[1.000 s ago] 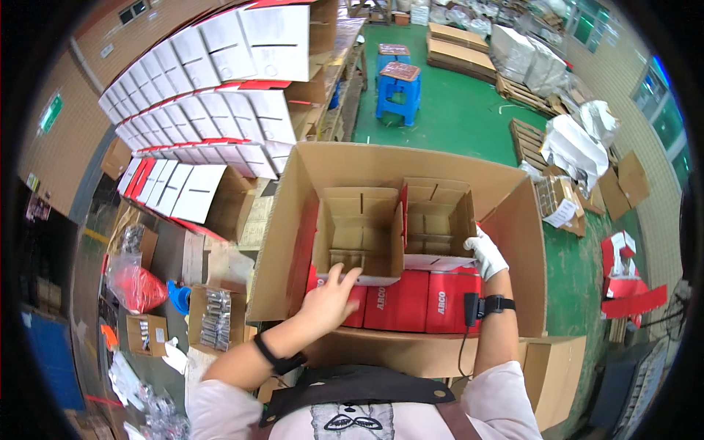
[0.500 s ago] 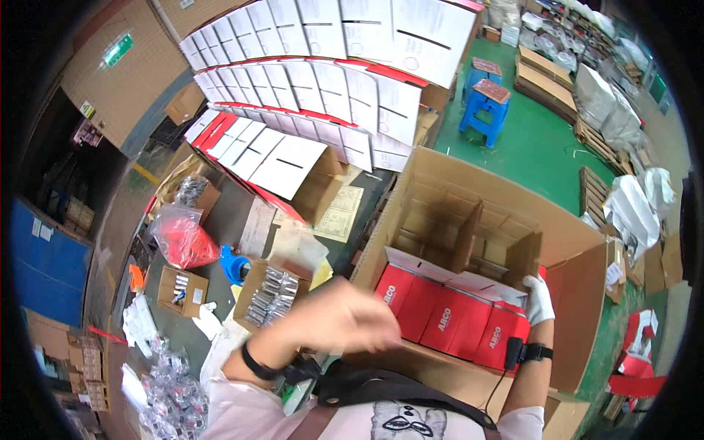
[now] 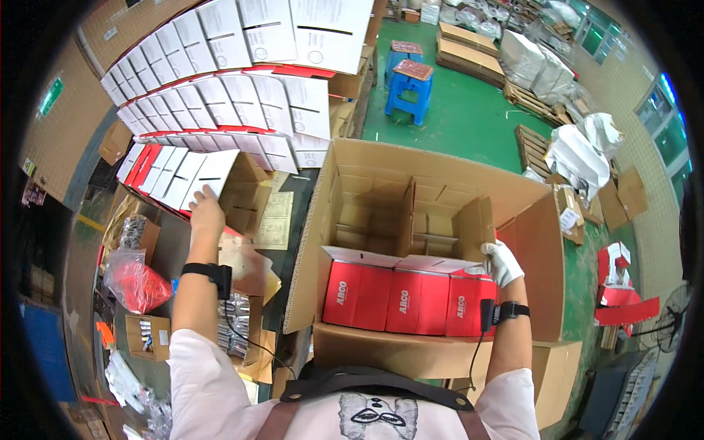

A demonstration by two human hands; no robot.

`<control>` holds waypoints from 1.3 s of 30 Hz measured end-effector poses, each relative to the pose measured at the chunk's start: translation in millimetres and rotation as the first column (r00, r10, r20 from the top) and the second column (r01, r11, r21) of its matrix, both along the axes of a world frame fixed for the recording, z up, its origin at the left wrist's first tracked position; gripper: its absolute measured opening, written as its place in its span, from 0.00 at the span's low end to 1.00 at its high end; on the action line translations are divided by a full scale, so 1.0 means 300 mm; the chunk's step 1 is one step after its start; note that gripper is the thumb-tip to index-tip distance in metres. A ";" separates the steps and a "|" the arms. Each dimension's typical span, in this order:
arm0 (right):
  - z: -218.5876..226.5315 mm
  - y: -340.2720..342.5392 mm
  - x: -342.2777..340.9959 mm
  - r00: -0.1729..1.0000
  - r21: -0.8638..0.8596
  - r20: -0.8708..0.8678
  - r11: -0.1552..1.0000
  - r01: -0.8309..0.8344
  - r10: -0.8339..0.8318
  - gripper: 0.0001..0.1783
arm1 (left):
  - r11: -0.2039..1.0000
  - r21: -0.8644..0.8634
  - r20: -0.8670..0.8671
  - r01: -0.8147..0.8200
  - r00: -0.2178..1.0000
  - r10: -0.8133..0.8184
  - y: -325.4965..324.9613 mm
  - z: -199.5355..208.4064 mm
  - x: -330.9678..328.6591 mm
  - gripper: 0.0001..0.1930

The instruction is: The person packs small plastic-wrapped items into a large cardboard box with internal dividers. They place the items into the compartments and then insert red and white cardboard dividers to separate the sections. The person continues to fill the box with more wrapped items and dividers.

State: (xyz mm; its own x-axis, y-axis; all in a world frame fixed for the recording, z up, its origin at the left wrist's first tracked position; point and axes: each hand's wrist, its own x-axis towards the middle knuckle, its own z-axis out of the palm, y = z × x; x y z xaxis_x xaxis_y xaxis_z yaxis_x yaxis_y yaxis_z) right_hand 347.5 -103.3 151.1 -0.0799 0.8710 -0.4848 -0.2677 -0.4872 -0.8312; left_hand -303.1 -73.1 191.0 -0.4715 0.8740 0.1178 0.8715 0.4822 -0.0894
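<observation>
My bare left hand [image 3: 208,210] reaches out to a row of white-and-red boxes [image 3: 185,176] on the bench at the left. Its fingers are stretched out over the white face of the nearest box, at the edge. In a white glove, my right hand [image 3: 504,264] is closed on the right corner of a cardboard divider [image 3: 477,227]. That divider stands inside a large open carton [image 3: 440,158] in front of me. Along the carton's near side, several red boxes [image 3: 403,301] are packed side by side below the divider's edge.
Stacked white boxes [image 3: 242,37] rise behind the bench. On the bench are a bag of red parts [image 3: 139,282], a small carton of metal parts [image 3: 147,337] and paper sheets [image 3: 275,220]. Blue stools [image 3: 411,92] and pallets [image 3: 539,150] stand on the green floor beyond.
My left hand has swung from in front of my body out to the white-and-red boxes at the left. The view has turned right. My right hand stays at the divider's corner.
</observation>
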 end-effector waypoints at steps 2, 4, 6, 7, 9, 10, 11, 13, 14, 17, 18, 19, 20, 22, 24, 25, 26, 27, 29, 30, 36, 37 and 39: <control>-0.008 -0.018 -0.037 0.977 -0.025 0.208 0.999 -0.041 0.045 0.27 | 0.994 0.074 0.039 0.079 0.996 -0.082 -0.002 0.067 -0.018 0.22; 0.098 -0.040 -0.238 0.879 -0.158 0.475 0.987 0.041 0.039 0.37 | 0.982 0.174 0.094 0.072 0.992 -0.090 -0.072 0.224 -0.014 0.16; 0.009 -0.004 -0.112 0.447 0.210 0.878 0.977 -0.040 -0.171 0.40 | 0.916 0.359 0.160 0.177 0.956 -0.248 -0.080 0.405 0.022 0.14; 0.123 -0.020 -0.179 0.253 0.387 0.897 0.920 -0.058 -0.361 0.41 | 0.883 0.415 0.185 0.221 0.929 -0.320 -0.133 0.491 0.008 0.14; 0.403 -0.082 -0.342 0.572 0.666 0.670 0.724 -0.181 -0.473 0.43 | 0.820 0.518 0.305 0.245 0.842 -0.445 -0.236 0.668 0.056 0.16; 0.539 -0.127 -0.427 0.582 0.736 0.644 0.611 -0.293 -0.497 0.43 | 0.801 0.518 0.329 0.301 0.794 -0.511 -0.278 0.763 0.091 0.16; 0.664 -0.169 -0.507 0.585 0.780 0.621 0.486 -0.394 -0.522 0.43 | 0.782 0.542 0.368 0.307 0.750 -0.549 -0.320 0.853 0.160 0.15; 0.851 -0.226 -0.618 0.352 0.626 0.655 0.219 -0.749 -0.669 0.34 | 0.732 0.608 0.436 0.307 0.641 -0.632 -0.376 0.993 0.271 0.13; 0.902 -0.231 -0.668 0.312 0.524 0.600 0.066 -0.849 -0.737 0.30 | 0.663 0.676 0.444 0.320 0.541 -0.714 -0.388 1.034 0.323 0.13; 0.985 -0.250 -0.624 0.233 0.394 0.551 0.003 -0.919 -0.802 0.21 | 0.666 0.642 0.356 0.380 0.621 -0.698 -0.386 1.096 0.469 0.16; 0.999 -0.265 -0.560 0.212 0.412 0.553 0.043 -0.910 -0.805 0.18 | 0.582 0.699 0.386 0.416 0.466 -0.796 -0.355 1.078 0.543 0.17; 1.001 -0.272 -0.503 0.214 0.445 0.557 0.071 -0.893 -0.802 0.15 | 0.506 0.749 0.398 0.427 0.320 -0.859 -0.331 1.069 0.623 0.19; 0.996 -0.291 -0.446 0.197 0.467 0.557 0.108 -0.878 -0.806 0.13 | 0.429 0.799 0.397 0.421 0.167 -0.903 -0.307 1.062 0.679 0.20; 0.973 -0.346 -0.306 0.139 0.503 0.506 0.161 -0.849 -0.851 0.16 | 0.233 0.918 0.265 0.321 -0.061 -0.962 -0.240 0.992 0.795 0.21; 0.874 -0.414 -0.146 0.026 0.524 0.509 0.285 -0.803 -0.860 0.22 | 0.175 0.943 0.250 0.281 -0.256 -0.934 -0.201 0.925 0.956 0.20; 0.816 -0.446 -0.069 -0.024 0.535 0.530 0.356 -0.766 -0.848 0.24 | 0.252 0.919 0.344 0.303 -0.305 -0.888 -0.207 0.897 0.994 0.19; 0.761 -0.480 0.003 -0.105 0.497 0.572 0.445 -0.745 -0.814 0.23 | 0.258 0.841 0.383 0.475 -0.186 -0.905 -0.188 0.834 1.023 0.18; 0.707 -0.502 0.061 -0.171 0.460 0.610 0.521 -0.719 -0.774 0.23 | 0.280 0.727 0.395 0.627 -0.048 -0.917 -0.172 0.758 1.043 0.16; 0.602 -0.525 0.171 -0.241 0.350 0.712 0.632 -0.692 -0.659 0.21 | 0.269 0.406 0.399 0.873 0.095 -0.912 -0.179 0.555 1.138 0.16; 0.584 -0.511 0.167 -0.234 0.351 0.781 0.717 -0.602 -0.579 0.19 | 0.227 0.244 0.226 0.943 0.172 -0.959 -0.204 0.415 1.169 0.22; 0.705 -0.512 0.222 -0.276 0.326 0.760 0.712 -0.622 -0.589 0.15 | 0.382 -0.034 0.152 0.923 0.383 -0.911 -0.193 -0.051 1.264 0.17; 0.720 -0.523 0.232 -0.292 0.282 0.784 0.733 -0.619 -0.548 0.15 | 0.406 -0.040 0.156 0.913 0.407 -0.900 -0.188 -0.047 1.265 0.13; 0.706 -0.506 0.221 -0.342 0.249 0.759 0.734 -0.632 -0.553 0.15 | 0.436 -0.024 0.173 0.899 0.434 -0.884 -0.176 -0.054 1.257 0.07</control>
